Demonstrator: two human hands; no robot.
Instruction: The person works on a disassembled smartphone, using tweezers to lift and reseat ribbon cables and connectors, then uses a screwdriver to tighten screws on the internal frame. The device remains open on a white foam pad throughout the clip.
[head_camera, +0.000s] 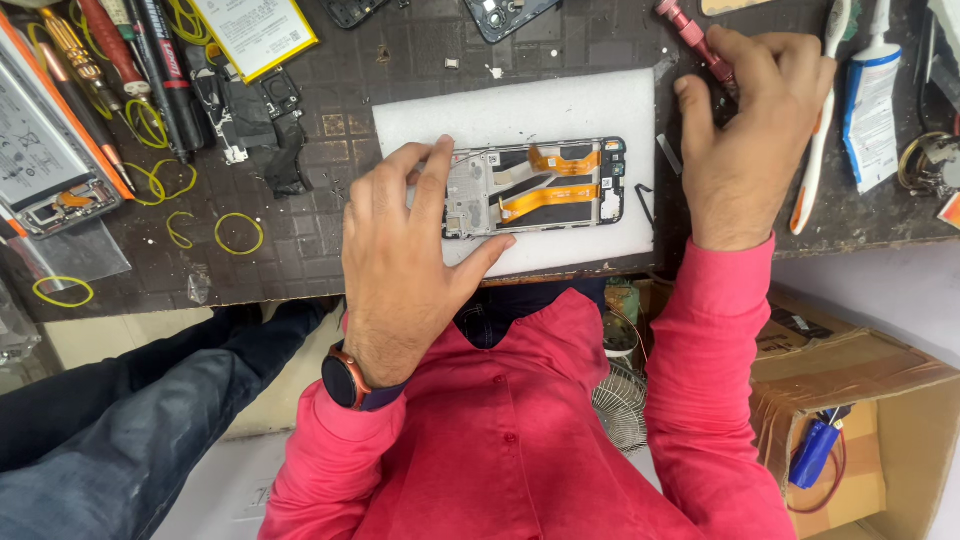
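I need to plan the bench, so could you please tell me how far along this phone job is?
Done: the opened phone frame lies on the white foam pad, orange flex cables exposed. In hand: the left hand steadies the frame; the right hand grips a red screwdriver. Left: the frame is uncovered, with black parts loose on the mat.

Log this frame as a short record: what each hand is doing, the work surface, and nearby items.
left hand: rests on the opened phone, fingers on its left end
right hand: grips a red screwdriver, off the phone
phone: back off, orange flex cables showing, lying flat on the white pad
bench: dark mat, yellow rubber bands scattered
right of hand: toothbrush, white tube
below bench: cardboard box
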